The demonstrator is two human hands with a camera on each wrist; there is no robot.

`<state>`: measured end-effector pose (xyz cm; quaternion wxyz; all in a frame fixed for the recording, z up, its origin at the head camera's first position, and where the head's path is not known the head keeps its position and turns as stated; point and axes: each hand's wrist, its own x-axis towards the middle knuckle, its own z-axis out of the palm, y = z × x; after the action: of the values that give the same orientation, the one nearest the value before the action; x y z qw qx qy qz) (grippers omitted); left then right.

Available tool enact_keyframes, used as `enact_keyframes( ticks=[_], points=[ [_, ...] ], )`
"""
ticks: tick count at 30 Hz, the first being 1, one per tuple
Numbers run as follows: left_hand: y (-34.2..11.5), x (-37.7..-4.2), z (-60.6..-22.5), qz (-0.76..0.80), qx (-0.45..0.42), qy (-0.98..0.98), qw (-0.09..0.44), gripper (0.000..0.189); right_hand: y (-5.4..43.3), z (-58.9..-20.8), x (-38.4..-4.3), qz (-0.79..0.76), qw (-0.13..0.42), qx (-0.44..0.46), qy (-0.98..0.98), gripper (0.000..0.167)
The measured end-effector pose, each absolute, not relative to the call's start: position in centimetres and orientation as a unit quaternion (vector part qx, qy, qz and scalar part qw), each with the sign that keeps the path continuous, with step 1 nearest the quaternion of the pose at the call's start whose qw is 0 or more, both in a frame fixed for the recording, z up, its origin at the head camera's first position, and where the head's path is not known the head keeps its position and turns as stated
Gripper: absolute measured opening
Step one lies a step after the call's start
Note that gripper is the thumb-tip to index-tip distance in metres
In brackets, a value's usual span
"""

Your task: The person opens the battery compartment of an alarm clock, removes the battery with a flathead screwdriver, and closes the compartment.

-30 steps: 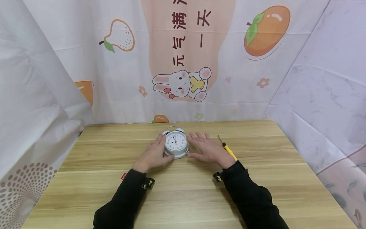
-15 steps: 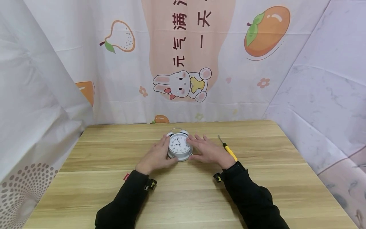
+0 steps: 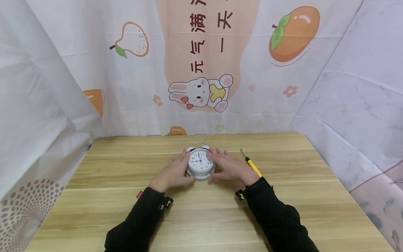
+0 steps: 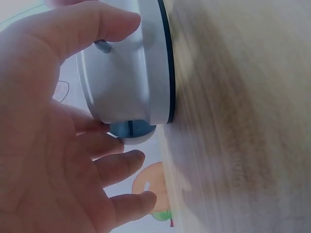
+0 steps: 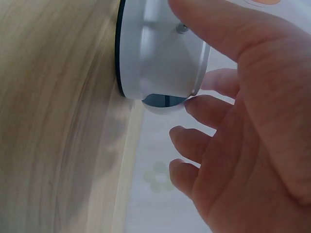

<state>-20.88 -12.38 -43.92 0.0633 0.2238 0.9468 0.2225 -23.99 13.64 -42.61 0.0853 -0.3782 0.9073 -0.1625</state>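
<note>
A white twin-bell alarm clock [image 3: 200,164] lies on its back on the wooden table [image 3: 201,217], dial up and bells toward the far edge. My left hand [image 3: 173,173] rests against its left side, fingers fairly straight; in the left wrist view the thumb [image 4: 116,26] lies along the casing [image 4: 116,82] by a small leg. On the opposite side, my right hand [image 3: 231,168] lies with its fingertips over the dial's right rim. The right wrist view has that thumb [image 5: 204,17] beside the other leg and the remaining fingers loosely spread near a bell [image 5: 165,103].
A screwdriver [image 3: 253,167] with a yellow and black handle lies right of my right hand, partly behind the wrist. White printed curtains [image 3: 135,87] hang along the table's far edge and both sides.
The clock has slid a little to the right and nearer to me, between both hands. My left hand has shifted right with it; the right hand has barely moved.
</note>
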Motion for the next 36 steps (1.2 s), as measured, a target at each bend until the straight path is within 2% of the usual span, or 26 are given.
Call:
enact_keyframes(
  ticks=[7,15,23,36],
  points=[
    [-12.33,-20.74,-43.56,0.228,0.219,0.946,0.079,0.106,13.69,-42.6,-23.95,-0.169,0.114,-0.362,0.91,0.103],
    [-12.26,-20.65,-43.56,0.235,0.219,0.944,0.08,0.106,13.77,-42.88,-24.08,-0.17,0.11,-0.361,0.911,0.097],
    [-12.35,-20.75,-43.48,0.237,0.218,0.944,0.079,0.107,13.69,-42.72,-24.37,-0.173,0.12,-0.353,0.912,0.099],
    [-12.39,-20.78,-43.66,0.249,0.206,0.943,0.085,0.107,13.42,-42.46,-23.86,-0.189,0.104,-0.333,0.918,0.102]
  ],
)
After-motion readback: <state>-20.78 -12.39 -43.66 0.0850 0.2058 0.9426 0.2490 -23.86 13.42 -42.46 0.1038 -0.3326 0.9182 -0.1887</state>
